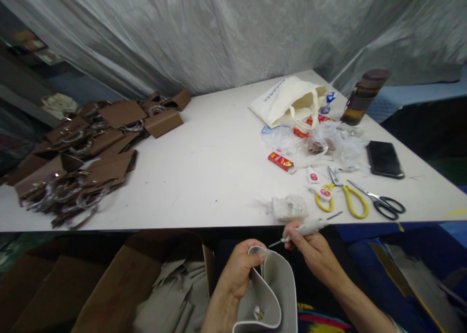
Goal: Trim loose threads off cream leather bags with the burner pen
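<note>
My left hand is closed on the upper edge of a light grey bag body, a curved, folded piece of leather-like sheet below the table's front edge. A small gold-coloured fitting shows inside it. Between the fingers of my right hand is a thin awl-like tool with a white wrapped handle; slim metal sticks out at both ends. Its left tip is close to the bag's top edge near my left fingers; I cannot tell whether it touches. A whitish lump lies on the table just beyond my right hand.
Brown bags are piled on the table's left. At right lie yellow-handled scissors, black-handled scissors, a phone, a red box, a cloth bag and a bottle. Below, a carton holds grey pieces.
</note>
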`<state>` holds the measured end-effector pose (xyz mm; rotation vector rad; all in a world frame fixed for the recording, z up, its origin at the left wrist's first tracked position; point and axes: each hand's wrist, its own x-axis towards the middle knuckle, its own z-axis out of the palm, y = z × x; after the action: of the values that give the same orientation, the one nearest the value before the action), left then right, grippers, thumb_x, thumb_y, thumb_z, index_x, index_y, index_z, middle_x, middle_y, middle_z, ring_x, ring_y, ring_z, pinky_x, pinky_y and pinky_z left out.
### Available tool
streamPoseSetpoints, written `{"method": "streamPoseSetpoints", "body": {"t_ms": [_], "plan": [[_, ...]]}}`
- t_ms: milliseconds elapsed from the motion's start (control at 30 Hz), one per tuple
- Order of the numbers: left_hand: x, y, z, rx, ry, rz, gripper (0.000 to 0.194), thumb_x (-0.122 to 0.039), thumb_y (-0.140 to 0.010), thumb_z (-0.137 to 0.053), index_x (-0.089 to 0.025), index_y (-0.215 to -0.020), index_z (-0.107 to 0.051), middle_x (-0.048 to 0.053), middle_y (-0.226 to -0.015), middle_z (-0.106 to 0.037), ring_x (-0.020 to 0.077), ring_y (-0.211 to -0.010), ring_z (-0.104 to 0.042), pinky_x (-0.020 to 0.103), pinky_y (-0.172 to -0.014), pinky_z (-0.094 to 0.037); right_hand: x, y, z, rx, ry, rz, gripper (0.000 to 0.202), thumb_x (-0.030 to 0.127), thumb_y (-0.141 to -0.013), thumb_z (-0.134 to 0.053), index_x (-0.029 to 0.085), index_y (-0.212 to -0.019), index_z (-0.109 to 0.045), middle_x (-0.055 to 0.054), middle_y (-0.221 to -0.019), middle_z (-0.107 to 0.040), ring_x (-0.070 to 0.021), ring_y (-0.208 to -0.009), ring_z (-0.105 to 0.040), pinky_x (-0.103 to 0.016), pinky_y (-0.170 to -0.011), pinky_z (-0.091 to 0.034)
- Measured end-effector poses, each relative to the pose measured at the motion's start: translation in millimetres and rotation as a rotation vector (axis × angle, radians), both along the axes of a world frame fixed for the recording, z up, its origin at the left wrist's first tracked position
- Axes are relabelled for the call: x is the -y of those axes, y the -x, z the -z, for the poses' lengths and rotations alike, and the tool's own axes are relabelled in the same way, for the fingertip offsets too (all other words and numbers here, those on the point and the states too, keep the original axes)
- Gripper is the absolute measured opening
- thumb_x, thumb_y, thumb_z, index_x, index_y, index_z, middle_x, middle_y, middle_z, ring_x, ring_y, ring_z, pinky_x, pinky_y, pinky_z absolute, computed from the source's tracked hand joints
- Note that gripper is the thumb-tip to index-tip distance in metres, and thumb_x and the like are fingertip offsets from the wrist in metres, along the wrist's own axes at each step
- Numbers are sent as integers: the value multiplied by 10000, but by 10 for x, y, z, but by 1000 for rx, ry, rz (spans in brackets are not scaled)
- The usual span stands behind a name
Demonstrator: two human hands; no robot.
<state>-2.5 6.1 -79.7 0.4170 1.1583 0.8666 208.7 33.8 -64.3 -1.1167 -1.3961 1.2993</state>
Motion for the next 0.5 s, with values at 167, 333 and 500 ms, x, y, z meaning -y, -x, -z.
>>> {"method": "streamPoseSetpoints", "body": {"t_ms": [167,333,500], "plan": [[0,4,-27,22,-2,25,422,-332,-519,-986,-126,-749,-699,23,-655,-671,132,-617,-548,261,-644,-377,74,58,70,-40,58,-31,435,514,-1055,-518,183,-807,-654,-8,-712,-613,-162,-679,-592,-266,-652,-478],[7,-1,-44,9,1,5,428,-328,-517,-988,-122,-759,-702,19,-654,-667,130,-620,-541,267,-660,-382,83,79,78,-49,73,-48,429,525,-1048,-529,182,-819,-649,-4,-712,-605,-162,-684,-588,-266,-662,-476],[16,-13,-62,20,9,-2,417,-312,-518,-983,-122,-766,-706,21,-666,-668,139,-631,-555,271,-664,-381,74,101,103,-23,73,-61,449,545,-1046,-518,181,-815,-646,-6,-715,-607,-166,-687,-592,-272,-663,-475]]}}
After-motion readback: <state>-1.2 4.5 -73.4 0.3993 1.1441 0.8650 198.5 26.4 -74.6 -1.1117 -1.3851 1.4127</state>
